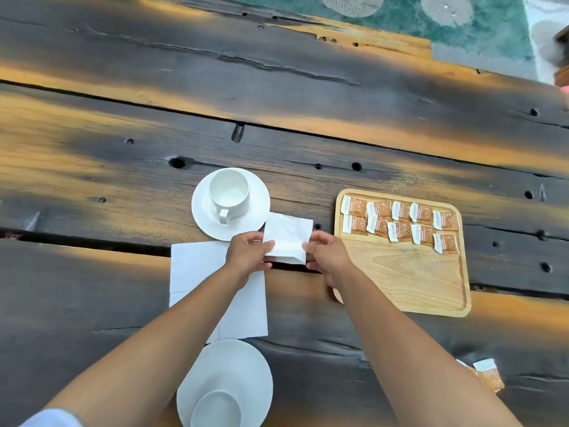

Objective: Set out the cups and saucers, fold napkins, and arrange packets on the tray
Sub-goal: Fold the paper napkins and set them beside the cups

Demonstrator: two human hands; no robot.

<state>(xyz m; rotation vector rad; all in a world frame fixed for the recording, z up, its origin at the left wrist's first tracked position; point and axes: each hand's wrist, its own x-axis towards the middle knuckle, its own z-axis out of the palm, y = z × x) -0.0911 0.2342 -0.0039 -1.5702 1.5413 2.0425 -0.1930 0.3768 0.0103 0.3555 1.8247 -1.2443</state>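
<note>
Head view, both hands [249,254] [326,257] pinching one folded napkin [288,238], two cups [228,192] [215,409], ten tray packets [400,223].

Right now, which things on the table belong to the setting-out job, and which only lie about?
Belong to the job:
folded napkin, held by both hands
flat napkin
far cup on its saucer
near cup on its saucer
tray with packets

Lying about:
loose packet off the tray, probably spare
</note>
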